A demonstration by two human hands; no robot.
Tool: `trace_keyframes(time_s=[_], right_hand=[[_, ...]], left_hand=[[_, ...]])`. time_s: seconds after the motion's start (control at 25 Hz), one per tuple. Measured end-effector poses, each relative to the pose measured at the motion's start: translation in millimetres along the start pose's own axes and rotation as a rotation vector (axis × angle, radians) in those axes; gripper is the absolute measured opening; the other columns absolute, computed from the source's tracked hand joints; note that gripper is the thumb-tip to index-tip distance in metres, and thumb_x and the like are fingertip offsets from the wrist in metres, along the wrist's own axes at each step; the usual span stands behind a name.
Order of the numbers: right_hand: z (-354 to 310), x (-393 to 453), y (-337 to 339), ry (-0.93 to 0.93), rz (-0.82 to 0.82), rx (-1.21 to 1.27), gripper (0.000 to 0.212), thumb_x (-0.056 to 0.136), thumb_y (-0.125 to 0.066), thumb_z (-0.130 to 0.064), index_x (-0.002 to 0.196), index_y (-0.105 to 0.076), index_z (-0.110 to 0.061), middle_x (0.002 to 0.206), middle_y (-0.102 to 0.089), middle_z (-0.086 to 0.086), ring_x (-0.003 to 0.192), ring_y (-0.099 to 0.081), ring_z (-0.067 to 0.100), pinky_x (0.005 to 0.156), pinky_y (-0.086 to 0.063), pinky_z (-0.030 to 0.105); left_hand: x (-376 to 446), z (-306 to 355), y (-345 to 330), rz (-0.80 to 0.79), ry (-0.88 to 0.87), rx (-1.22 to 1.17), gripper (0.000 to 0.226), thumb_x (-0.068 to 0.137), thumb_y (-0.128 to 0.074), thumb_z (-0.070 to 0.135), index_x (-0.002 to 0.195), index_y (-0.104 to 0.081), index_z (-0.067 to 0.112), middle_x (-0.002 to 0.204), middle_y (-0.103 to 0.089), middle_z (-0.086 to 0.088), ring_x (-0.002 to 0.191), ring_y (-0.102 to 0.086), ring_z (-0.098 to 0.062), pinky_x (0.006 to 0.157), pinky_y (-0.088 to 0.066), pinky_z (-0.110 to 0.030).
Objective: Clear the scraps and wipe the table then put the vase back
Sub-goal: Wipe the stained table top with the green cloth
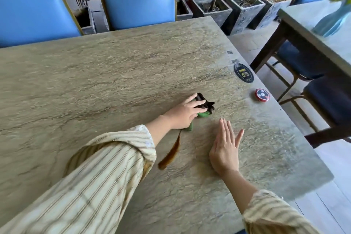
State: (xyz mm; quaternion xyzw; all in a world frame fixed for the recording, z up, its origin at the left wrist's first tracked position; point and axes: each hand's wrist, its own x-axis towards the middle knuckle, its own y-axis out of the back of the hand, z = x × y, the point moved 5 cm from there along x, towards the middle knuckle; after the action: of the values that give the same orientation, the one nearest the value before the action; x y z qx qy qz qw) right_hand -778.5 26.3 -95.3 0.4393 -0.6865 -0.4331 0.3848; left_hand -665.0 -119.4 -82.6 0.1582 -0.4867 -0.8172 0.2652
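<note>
Left grip: the left hand (183, 113) lies over a heap of dark scraps (206, 103), fingers curled onto it, gathering and holding the crumpled mass against the worktop.
Right grip: the right hand (225, 149) is released, fingers straight and together, set on edge just beside the heap.
Scraps: one black, shrivelled clump; two green bits (203, 114) showing from under the hand; one long brown, leaf-shaped strip (171, 153) trailing toward the person.
Worktop: stone-look slab (95, 81), veined grey-green, matte and rough.
Vase: one pale blue vase (332, 21) with red flowers (blurred) on the neighbouring table, well apart.
Discs: one dark oval (243, 72), one red round (262, 95).
Chairs: two blue padded backs (138, 2).
Sleeves: striped cream cloth (95, 186).
</note>
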Motion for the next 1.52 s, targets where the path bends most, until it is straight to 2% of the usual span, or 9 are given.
trace_keyframes(time_s=[0.16,0.32,0.44,0.52,0.72,0.84,1.04,1.32,1.52], right_hand=[[0.0,-1.8,1.3,-0.011,0.008,-0.004,0.068,0.08,-0.02,-0.019,0.146,-0.028,-0.008,0.15,-0.038,0.009,0.145,-0.021,0.021,0.117,0.012,0.049],[0.2,-2.6,-0.2,-0.068,-0.057,-0.025,0.063,0.084,-0.019,-0.019,0.145,-0.028,-0.007,0.15,-0.037,0.012,0.147,-0.014,0.022,0.116,0.017,0.047],[-1.8,-11.6,2.3,-0.187,-0.125,-0.044,0.061,0.089,-0.022,-0.019,0.149,-0.017,-0.009,0.156,-0.024,0.008,0.148,0.0,0.022,0.111,0.025,0.048],[-4.2,-27.3,3.7,-0.179,-0.215,-0.072,0.06,0.093,-0.027,-0.019,0.15,-0.01,-0.011,0.159,-0.015,0.006,0.148,0.007,0.022,0.107,0.029,0.046],[0.3,-63.2,2.5,-0.114,-0.506,-0.176,0.061,0.1,-0.02,-0.042,0.152,-0.001,-0.02,0.16,0.013,0.0,0.145,0.02,0.024,0.114,0.013,0.051],[-1.6,-63.2,10.8,-0.098,-0.61,-0.146,0.061,0.1,-0.02,-0.044,0.152,0.002,-0.021,0.159,0.016,0.002,0.145,0.02,0.026,0.117,0.006,0.049],[1.5,-55.2,19.9,0.01,-0.755,-0.195,0.063,0.1,-0.02,-0.047,0.152,0.005,-0.021,0.159,0.016,0.004,0.146,0.016,0.027,0.117,0.001,0.048],[80.5,-14.4,48.9,0.155,-0.474,-0.204,0.061,0.1,-0.029,-0.039,0.152,0.001,-0.023,0.16,0.009,0.006,0.145,0.018,0.026,0.118,0.005,0.049],[135.3,-0.7,51.1,0.133,-0.307,-0.137,0.062,0.095,-0.017,-0.049,0.15,-0.023,-0.021,0.159,-0.013,0.006,0.148,-0.003,0.024,0.119,0.0,0.044]], left_hand=[[-85.9,-35.5,18.4,0.158,0.169,-0.064,0.041,0.097,-0.044,0.009,0.135,-0.052,0.021,0.153,-0.032,0.004,0.147,-0.004,-0.02,0.117,-0.004,-0.032],[-221.0,-83.5,40.7,0.322,0.39,0.007,0.039,0.094,-0.048,0.006,0.13,-0.057,0.016,0.148,-0.04,-0.002,0.144,-0.017,-0.03,0.118,-0.013,-0.041],[-348.5,-117.9,53.5,0.441,0.626,0.063,0.038,0.089,-0.047,0.01,0.123,-0.062,0.01,0.141,-0.049,-0.011,0.137,-0.03,-0.042,0.114,-0.02,-0.045],[-427.1,-127.2,55.1,0.524,0.786,0.083,0.04,0.086,-0.044,0.012,0.121,-0.063,0.007,0.138,-0.051,-0.015,0.133,-0.033,-0.047,0.112,-0.02,-0.043],[-523.1,-109.0,39.8,0.668,0.998,0.109,0.043,0.083,-0.044,0.014,0.119,-0.064,0.002,0.135,-0.052,-0.021,0.133,-0.031,-0.05,0.111,-0.019,-0.041],[-526.8,-91.9,24.7,0.713,1.09,0.101,0.044,0.084,-0.043,0.016,0.12,-0.063,0.001,0.136,-0.05,-0.025,0.132,-0.028,-0.054,0.111,-0.021,-0.051],[-480.3,-65.6,9.4,0.771,1.203,0.045,0.036,0.087,-0.058,-0.001,0.124,-0.059,-0.003,0.142,-0.043,-0.026,0.137,-0.017,-0.054,0.114,-0.011,-0.046],[-303.4,5.7,-22.7,0.71,1.073,0.033,0.039,0.09,-0.054,0.007,0.129,-0.056,0.005,0.148,-0.038,-0.017,0.141,-0.013,-0.047,0.116,-0.012,-0.048],[-155.8,63.1,-50.3,0.685,0.999,-0.015,0.041,0.089,-0.053,0.008,0.13,-0.056,0.007,0.148,-0.039,-0.016,0.141,-0.012,-0.048,0.117,-0.015,-0.053]])
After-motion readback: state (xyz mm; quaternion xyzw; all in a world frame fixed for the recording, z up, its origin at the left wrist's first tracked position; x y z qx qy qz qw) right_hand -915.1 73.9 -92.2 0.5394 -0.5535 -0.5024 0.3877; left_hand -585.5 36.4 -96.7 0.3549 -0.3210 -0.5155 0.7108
